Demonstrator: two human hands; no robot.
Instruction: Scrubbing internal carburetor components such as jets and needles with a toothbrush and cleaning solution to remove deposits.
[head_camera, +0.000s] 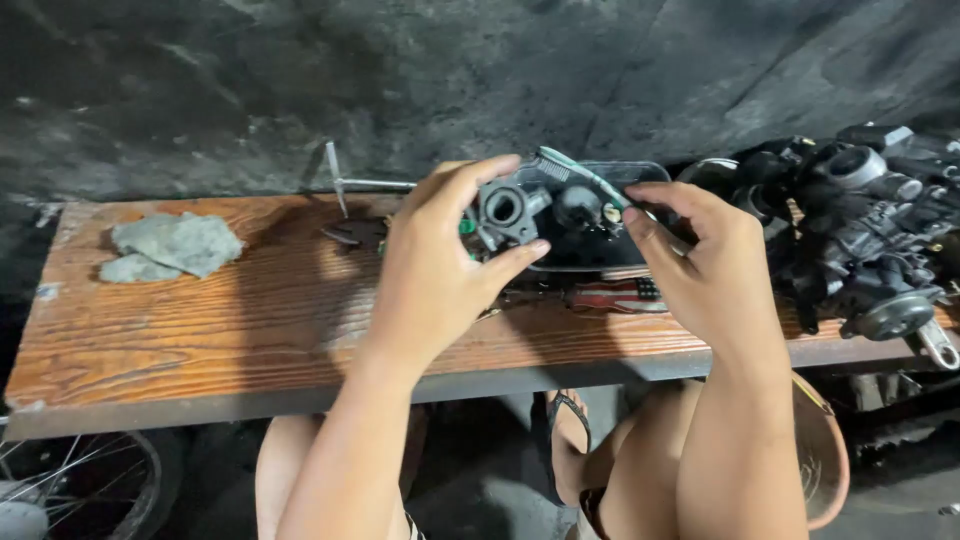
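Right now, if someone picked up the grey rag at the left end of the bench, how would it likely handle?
The grey rag lies crumpled in soft folds on the wooden bench, so it would probably sag limply rather than hold shape. It looks thin, so likely light. Flat and wrinkled, it seems unlikely to roll or tip; pushed, it would probably bunch up.

Left hand (440, 262) gripping a dark carburetor body (512, 212), right hand (706, 262) working a green toothbrush (580, 175) against it, grey rag (172, 246) far left, engine parts (868, 232) just right, over a wooden bench (210, 320).

Both hands (440, 260) (700, 260) raised, fingers curled.
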